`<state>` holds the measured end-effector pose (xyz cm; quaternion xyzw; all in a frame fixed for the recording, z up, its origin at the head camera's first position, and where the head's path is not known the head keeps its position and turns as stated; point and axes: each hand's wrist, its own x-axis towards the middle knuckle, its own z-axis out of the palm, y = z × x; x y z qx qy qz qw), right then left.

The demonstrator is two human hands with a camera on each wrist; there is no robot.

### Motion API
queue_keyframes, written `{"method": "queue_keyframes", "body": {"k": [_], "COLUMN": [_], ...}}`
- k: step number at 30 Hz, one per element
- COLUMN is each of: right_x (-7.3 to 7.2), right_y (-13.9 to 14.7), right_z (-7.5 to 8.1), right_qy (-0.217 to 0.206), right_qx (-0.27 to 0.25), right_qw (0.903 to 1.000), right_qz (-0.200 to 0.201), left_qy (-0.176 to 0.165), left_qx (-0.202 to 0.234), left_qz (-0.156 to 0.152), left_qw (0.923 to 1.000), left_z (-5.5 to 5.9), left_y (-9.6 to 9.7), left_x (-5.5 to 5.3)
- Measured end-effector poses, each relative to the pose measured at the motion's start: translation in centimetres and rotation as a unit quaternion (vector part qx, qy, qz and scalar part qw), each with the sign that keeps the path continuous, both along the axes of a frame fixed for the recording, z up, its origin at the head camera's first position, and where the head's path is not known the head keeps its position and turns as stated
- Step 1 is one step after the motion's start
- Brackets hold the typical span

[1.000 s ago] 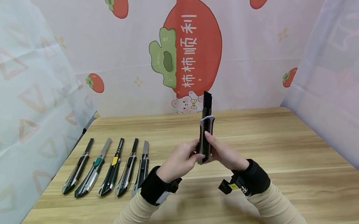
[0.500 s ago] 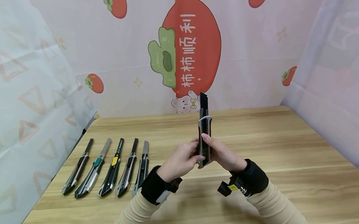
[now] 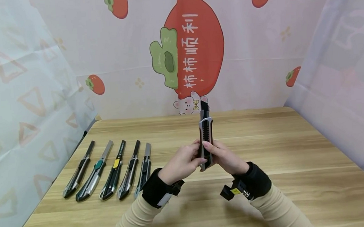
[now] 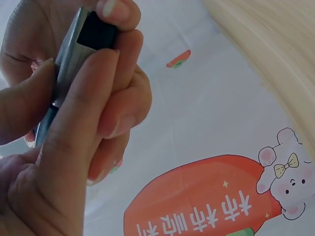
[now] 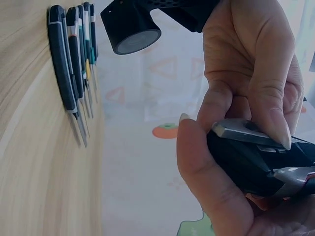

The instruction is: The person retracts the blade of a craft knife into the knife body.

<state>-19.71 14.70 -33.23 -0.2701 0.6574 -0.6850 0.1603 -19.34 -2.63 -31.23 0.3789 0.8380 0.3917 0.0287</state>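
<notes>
Both hands hold one snap-off box cutter [image 3: 206, 129] upright above the table, its dark blade pointing away and up. My left hand [image 3: 183, 160] pinches the handle's lower end, thumb in front. My right hand [image 3: 228, 156] grips the handle from the other side, with its thumb [image 3: 207, 145] on the channel down the middle. A bit of black blade [image 3: 204, 105] sticks out past the silver collar. In the left wrist view, fingers wrap the metal-edged handle [image 4: 71, 64]. The right wrist view shows the dark butt end of the handle [image 5: 241, 167] between the fingers of both hands.
Several other box cutters [image 3: 120, 171] lie side by side on the left of the wooden table [image 3: 281, 149], blades out and pointing away. The nearest one sits close to the left wrist strap [image 3: 156, 188]. A printed cloth [image 3: 248, 71] hangs behind the table.
The right thumb has slid down the handle and the blade has drawn back, so less of it shows. The cutter has shifted slightly left and stands straighter.
</notes>
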Motion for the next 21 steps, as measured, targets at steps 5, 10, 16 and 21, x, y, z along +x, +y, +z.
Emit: {"method": "queue_keyframes", "body": {"k": [5, 10, 16, 21], "right_x": [0.05, -0.03, -0.25, -0.16], "right_y": [0.0, 0.09, 0.07, -0.03], "right_z": [-0.18, -0.44, -0.76, -0.73], "right_qy": [0.01, 0.02, 0.019, 0.022], "right_qx": [0.001, 0.006, 0.011, 0.025], "right_qw": [0.9999, 0.9998, 0.9997, 0.9994], "right_qz": [-0.007, -0.001, 0.007, 0.007], "left_qy": [0.002, 0.001, -0.009, -0.019], "left_qx": [-0.003, -0.006, -0.009, -0.012], "left_qz": [0.002, 0.004, 0.003, -0.001], "left_qw": [1.0, 1.0, 0.9999, 0.9997], "left_z": [0.03, -0.01, -0.07, 0.0], "left_y": [0.0, -0.02, -0.22, -0.33], "left_x": [-0.02, -0.05, -0.07, -0.15]}}
